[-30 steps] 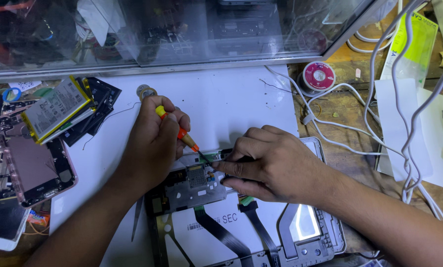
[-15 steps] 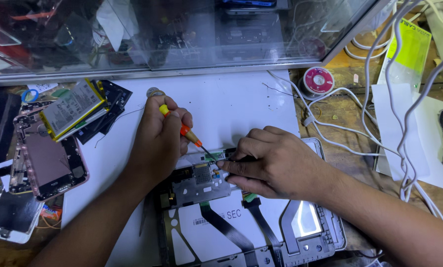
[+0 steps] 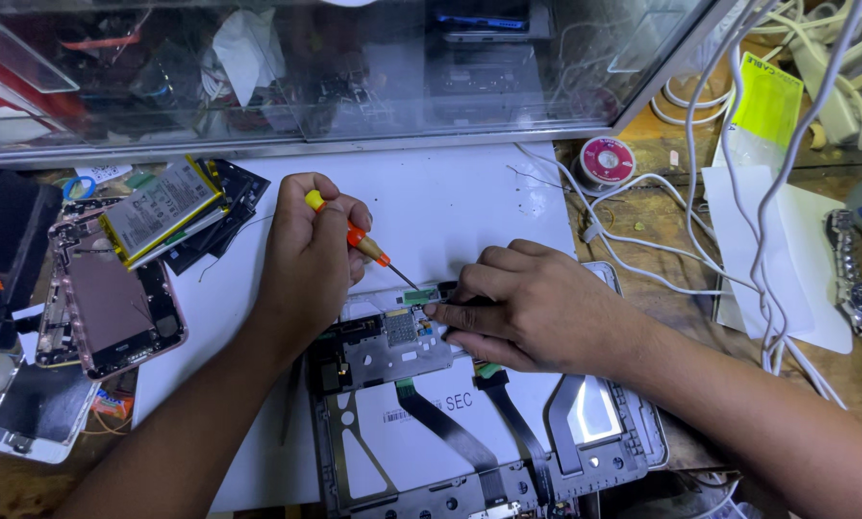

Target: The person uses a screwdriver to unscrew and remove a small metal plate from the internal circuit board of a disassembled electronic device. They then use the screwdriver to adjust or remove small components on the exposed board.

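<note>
I am gripping a small screwdriver (image 3: 349,234) in my left hand (image 3: 306,259), my fingers curled tight around its yellow and orange handle. Its thin metal shaft is slanting down to the right, and its tip is reaching the top edge of the opened tablet (image 3: 479,423) lying in front of me on a white sheet (image 3: 450,202). I cannot tell whether the tip is seated in a screw, because the spot is too small to make out.

My right hand (image 3: 537,308) is lying flat across the upper part of the tablet, fingers held together and stretched toward the left. My fingertips (image 3: 442,312) are pressing on a small dark part by the green strip at the board's top edge, just beside the screwdriver tip. They are not closed around anything; they are only pressing down.

The tablet is showing its insides: a grey metal shield, a square chip area, and two black flat ribbons (image 3: 450,432) running down toward the lower frame.

To my left, a pink phone frame (image 3: 113,308) is lying face down, with a yellow-edged battery (image 3: 162,207) resting on dark parts just above it. To my right, white cables (image 3: 738,192) are trailing over the wooden bench, near a small reel of solder (image 3: 607,160). A glass case (image 3: 306,67) is standing along the far edge.
</note>
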